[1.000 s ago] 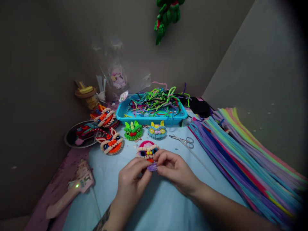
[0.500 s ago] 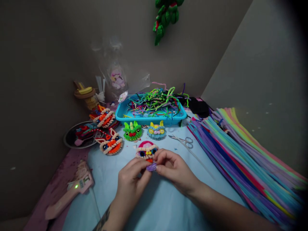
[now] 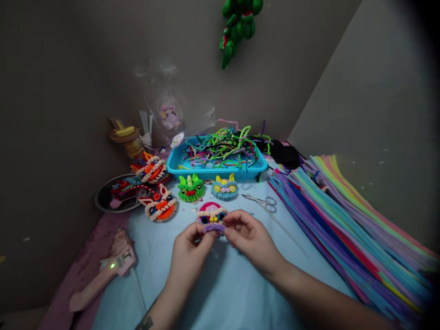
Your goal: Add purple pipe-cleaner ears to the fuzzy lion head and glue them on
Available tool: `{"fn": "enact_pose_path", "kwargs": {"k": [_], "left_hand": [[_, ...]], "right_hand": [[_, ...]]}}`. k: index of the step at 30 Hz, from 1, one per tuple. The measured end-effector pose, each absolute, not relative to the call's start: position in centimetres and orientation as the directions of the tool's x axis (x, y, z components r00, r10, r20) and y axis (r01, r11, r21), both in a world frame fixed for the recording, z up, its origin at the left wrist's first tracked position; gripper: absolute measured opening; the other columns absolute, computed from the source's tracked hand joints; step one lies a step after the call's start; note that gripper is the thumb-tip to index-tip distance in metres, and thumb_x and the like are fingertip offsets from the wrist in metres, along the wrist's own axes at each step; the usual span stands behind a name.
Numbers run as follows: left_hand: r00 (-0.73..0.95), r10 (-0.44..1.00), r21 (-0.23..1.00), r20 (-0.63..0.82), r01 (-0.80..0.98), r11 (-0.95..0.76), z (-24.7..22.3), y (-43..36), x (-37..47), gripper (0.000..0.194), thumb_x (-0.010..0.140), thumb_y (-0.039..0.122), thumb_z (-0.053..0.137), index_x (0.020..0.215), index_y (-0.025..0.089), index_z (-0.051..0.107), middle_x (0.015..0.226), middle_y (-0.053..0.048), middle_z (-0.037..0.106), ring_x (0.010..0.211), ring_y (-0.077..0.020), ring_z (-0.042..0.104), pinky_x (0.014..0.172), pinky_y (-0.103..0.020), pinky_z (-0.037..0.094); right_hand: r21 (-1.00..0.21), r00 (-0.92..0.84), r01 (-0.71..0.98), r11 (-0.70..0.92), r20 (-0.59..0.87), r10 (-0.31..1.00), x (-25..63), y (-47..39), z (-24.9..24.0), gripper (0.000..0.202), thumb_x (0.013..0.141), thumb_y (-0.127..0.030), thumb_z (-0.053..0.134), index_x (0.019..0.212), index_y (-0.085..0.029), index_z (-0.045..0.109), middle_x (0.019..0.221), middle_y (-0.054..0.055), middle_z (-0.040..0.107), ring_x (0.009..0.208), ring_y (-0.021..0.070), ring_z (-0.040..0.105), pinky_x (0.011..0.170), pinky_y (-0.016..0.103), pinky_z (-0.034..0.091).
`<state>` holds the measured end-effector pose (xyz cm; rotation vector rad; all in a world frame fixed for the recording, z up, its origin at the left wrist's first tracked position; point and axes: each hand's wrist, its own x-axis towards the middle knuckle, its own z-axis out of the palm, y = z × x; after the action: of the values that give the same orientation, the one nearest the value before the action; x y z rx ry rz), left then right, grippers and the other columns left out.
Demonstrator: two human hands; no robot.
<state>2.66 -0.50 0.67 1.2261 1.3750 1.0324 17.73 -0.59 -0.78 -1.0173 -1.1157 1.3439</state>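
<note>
A short piece of purple pipe cleaner point(image 3: 214, 228) spans the gap between my fingertips. My left hand point(image 3: 192, 247) pinches its left end between thumb and fingers, and my right hand point(image 3: 252, 240) grips the right end the same way. Just behind it lies a pink, cream and orange pipe-cleaner lion head point(image 3: 210, 210) with blue eyes and a yellow nose, its lower part hidden by the purple piece and my fingers. Farther back sit a green pipe-cleaner head point(image 3: 190, 189) and a light blue one point(image 3: 224, 188) with yellow ears.
A blue tray point(image 3: 216, 173) of pipe-cleaner scraps stands at the back. Scissors point(image 3: 266, 201) and bundled pipe cleaners point(image 3: 330, 220) lie to the right. On the left are orange lion heads point(image 3: 161, 207), a metal bowl point(image 3: 103, 206) and a pink glue gun point(image 3: 103, 279) with a lit green light.
Both hands have raised the purple piece slightly, up against the front of the pink lion head. It now looks longer and flatter between my fingers. The whole view has shifted a little.
</note>
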Motion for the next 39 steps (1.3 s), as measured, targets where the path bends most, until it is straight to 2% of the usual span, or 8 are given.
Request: {"fn": "enact_pose_path", "kwargs": {"k": [4, 7, 10, 13, 24, 32, 35, 39], "left_hand": [[0.023, 0.986, 0.982, -0.166, 0.099, 0.163, 0.5, -0.6, 2.8, 0.022, 0.068, 0.034, 0.065, 0.06, 0.015, 0.057, 0.049, 0.006, 0.046, 0.046, -0.0072, 0.037, 0.045, -0.018, 0.03], [0.041, 0.985, 0.983, -0.17, 0.079, 0.166, 0.5, -0.6, 3.0, 0.022, 0.067, 0.034, 0.066, 0.059, 0.015, 0.057, 0.05, 0.006, 0.047, 0.047, -0.0073, 0.037, 0.047, -0.019, 0.031], [0.057, 0.984, 0.982, -0.167, 0.096, 0.161, 0.6, -0.7, 3.1, 0.021, 0.067, 0.033, 0.065, 0.059, 0.015, 0.058, 0.051, 0.004, 0.05, 0.048, -0.0084, 0.04, 0.047, -0.019, 0.032], [0.078, 0.989, 0.985, -0.124, 0.134, 0.113, 0.6, -0.9, 3.1, 0.021, 0.069, 0.033, 0.065, 0.06, 0.015, 0.061, 0.056, 0.001, 0.056, 0.053, -0.0107, 0.047, 0.051, -0.021, 0.037], [0.09, 0.995, 0.974, -0.041, 0.224, 0.02, 0.4, -1.0, 3.0, 0.019, 0.073, 0.031, 0.064, 0.063, 0.014, 0.066, 0.064, -0.002, 0.065, 0.058, -0.0131, 0.053, 0.056, -0.023, 0.041], [0.092, 0.992, 0.968, -0.081, 0.244, 0.056, 0.1, -0.9, 3.0, 0.021, 0.072, 0.033, 0.064, 0.064, 0.014, 0.067, 0.066, -0.003, 0.067, 0.06, -0.0138, 0.053, 0.058, -0.023, 0.041], [0.087, 0.992, 0.968, -0.088, 0.241, 0.065, 0.1, -0.9, 3.0, 0.021, 0.071, 0.034, 0.065, 0.064, 0.014, 0.068, 0.065, -0.003, 0.067, 0.059, -0.014, 0.053, 0.058, -0.024, 0.041], [0.071, 0.992, 0.968, -0.101, 0.238, 0.082, 0.0, -0.7, 3.0, 0.019, 0.068, 0.033, 0.067, 0.064, 0.015, 0.069, 0.063, -0.003, 0.067, 0.058, -0.0143, 0.054, 0.057, -0.024, 0.042]], "right_hand": [[-0.981, -0.01, 0.003, 0.192, 0.192, 0.981, 17.7, -1.1, -1.1, 0.012, 0.079, -0.025, 0.067, 0.09, -0.022, 0.063, 0.085, 0.002, 0.065, 0.076, 0.0165, 0.062, 0.063, 0.026, 0.05], [-0.912, -0.039, 0.192, 0.364, 0.363, 0.931, 17.8, -1.3, -0.9, 0.012, 0.081, -0.016, 0.062, 0.089, -0.024, 0.066, 0.085, 0.003, 0.067, 0.08, 0.0182, 0.063, 0.067, 0.028, 0.05], [-0.841, -0.047, 0.265, 0.471, 0.477, 0.878, 17.9, -1.3, -0.6, 0.016, 0.082, -0.012, 0.059, 0.088, -0.024, 0.068, 0.082, 0.003, 0.068, 0.079, 0.0182, 0.063, 0.07, 0.029, 0.05], [-0.817, -0.027, 0.29, 0.498, 0.514, 0.858, 17.9, -1.2, -0.5, 0.016, 0.083, -0.01, 0.059, 0.086, -0.024, 0.067, 0.08, 0.002, 0.067, 0.076, 0.0171, 0.063, 0.069, 0.028, 0.05], [-0.834, -0.034, 0.332, 0.441, 0.456, 0.889, 18.0, -1.1, -0.3, 0.013, 0.081, -0.01, 0.06, 0.08, -0.022, 0.066, 0.079, 0.002, 0.065, 0.074, 0.0158, 0.062, 0.068, 0.025, 0.048], [-0.859, -0.068, 0.315, 0.405, 0.405, 0.912, 18.3, -0.8, 0.1, 0.013, 0.081, -0.011, 0.056, 0.076, -0.019, 0.065, 0.077, 0.003, 0.064, 0.072, 0.0146, 0.061, 0.067, 0.024, 0.048], [-0.895, -0.052, 0.289, 0.339, 0.339, 0.939, 18.2, -0.8, 0.1, 0.012, 0.08, -0.012, 0.056, 0.075, -0.018, 0.066, 0.076, 0.003, 0.064, 0.071, 0.0146, 0.062, 0.066, 0.023, 0.049], [-0.972, 0.002, 0.17, 0.165, 0.168, 0.986, 18.1, -0.7, -0.1, 0.009, 0.079, -0.017, 0.057, 0.075, -0.017, 0.065, 0.071, 0.001, 0.062, 0.059, 0.0121, 0.059, 0.055, 0.022, 0.049]]}}
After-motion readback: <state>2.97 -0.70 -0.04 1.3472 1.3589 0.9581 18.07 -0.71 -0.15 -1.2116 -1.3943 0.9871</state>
